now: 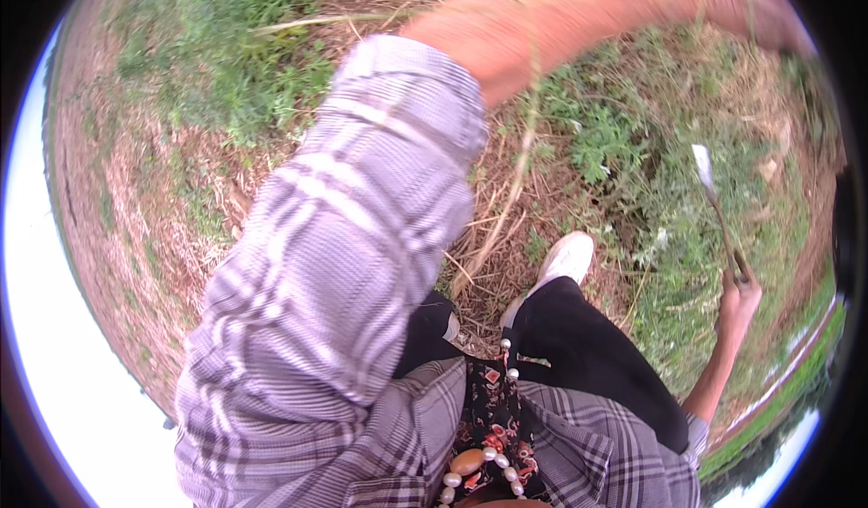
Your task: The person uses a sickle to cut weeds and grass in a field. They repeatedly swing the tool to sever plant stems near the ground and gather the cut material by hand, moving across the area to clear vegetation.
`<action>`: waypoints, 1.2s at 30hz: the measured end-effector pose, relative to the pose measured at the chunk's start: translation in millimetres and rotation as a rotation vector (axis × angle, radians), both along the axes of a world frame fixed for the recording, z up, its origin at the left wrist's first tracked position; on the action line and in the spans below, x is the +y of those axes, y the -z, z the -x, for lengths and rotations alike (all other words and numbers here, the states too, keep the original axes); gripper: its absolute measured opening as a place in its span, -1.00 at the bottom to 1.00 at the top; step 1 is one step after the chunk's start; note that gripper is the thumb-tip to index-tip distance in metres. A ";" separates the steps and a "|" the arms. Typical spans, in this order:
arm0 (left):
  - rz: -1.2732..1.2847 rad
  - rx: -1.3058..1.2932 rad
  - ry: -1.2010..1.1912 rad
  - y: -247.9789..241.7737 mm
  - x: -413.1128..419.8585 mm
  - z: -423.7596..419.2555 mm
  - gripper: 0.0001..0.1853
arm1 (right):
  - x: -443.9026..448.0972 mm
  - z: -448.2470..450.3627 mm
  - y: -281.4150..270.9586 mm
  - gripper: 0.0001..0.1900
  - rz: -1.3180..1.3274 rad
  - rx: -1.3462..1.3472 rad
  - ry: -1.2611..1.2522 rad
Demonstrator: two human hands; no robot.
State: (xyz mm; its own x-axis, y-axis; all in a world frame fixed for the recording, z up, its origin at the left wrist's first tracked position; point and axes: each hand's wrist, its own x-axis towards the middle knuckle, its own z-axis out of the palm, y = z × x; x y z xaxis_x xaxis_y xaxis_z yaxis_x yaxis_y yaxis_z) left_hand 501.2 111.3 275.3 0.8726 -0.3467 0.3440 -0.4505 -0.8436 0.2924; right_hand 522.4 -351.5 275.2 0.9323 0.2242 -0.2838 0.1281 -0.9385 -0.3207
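My left arm in its rolled plaid sleeve reaches across the upper middle of the head view. At the upper right rim, my left hand point(773, 23) is blurred and partly cut off, so its fingers and anything in them cannot be made out. Off to the right, my right hand point(739, 301) grips the handle of a long-shanked hand tool point(721, 220). Its flat, bright blade points away from me, over green weeds point(685, 237). A long pale dry stalk point(522, 162) runs up from near my feet and passes by my left forearm.
Dry straw and bare soil point(495, 237) lie around my white shoes point(569, 257). Leafy green plants point(224, 54) grow at the upper left, and a smaller leafy clump point(603, 142) grows ahead of my shoe. A beaded necklace point(502, 459) hangs below my chest.
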 end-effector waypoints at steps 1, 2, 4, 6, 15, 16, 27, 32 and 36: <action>0.050 0.027 0.035 3.7 -27.6 -14.7 -0.62 | -10.2 -11.0 -8.8 -0.60 -0.152 -0.115 -0.034; 0.090 0.062 0.061 12.6 -52.9 -23.9 -0.62 | -21.1 -26.2 -20.8 -0.61 0.023 -0.362 -0.130; -0.054 0.162 0.096 41.4 -102.7 -13.0 -0.61 | -43.6 -46.6 -41.9 -0.62 0.418 -0.746 -0.186; -0.420 0.395 0.326 81.4 -138.1 37.3 -0.59 | -57.1 -62.3 -52.9 -0.60 0.067 -0.763 0.176; -0.685 0.520 -0.391 140.8 130.4 249.5 0.11 | 78.7 -13.1 -41.0 -0.61 -0.308 -0.198 0.023; -0.707 0.634 -0.538 144.9 163.6 267.8 0.08 | 109.5 -2.1 -36.9 -0.60 -0.265 -0.050 -0.086; -0.743 0.562 -1.159 196.0 302.5 277.3 -0.34 | 429.9 97.1 102.2 -0.64 -0.503 0.599 -0.371; -0.374 0.727 -1.113 217.2 342.9 283.2 -0.48 | 488.6 146.4 123.7 -0.64 -0.522 0.592 -0.424; -0.328 0.586 -1.176 218.9 338.0 286.5 -0.73 | 481.3 173.5 104.5 -0.65 -0.599 0.389 -0.537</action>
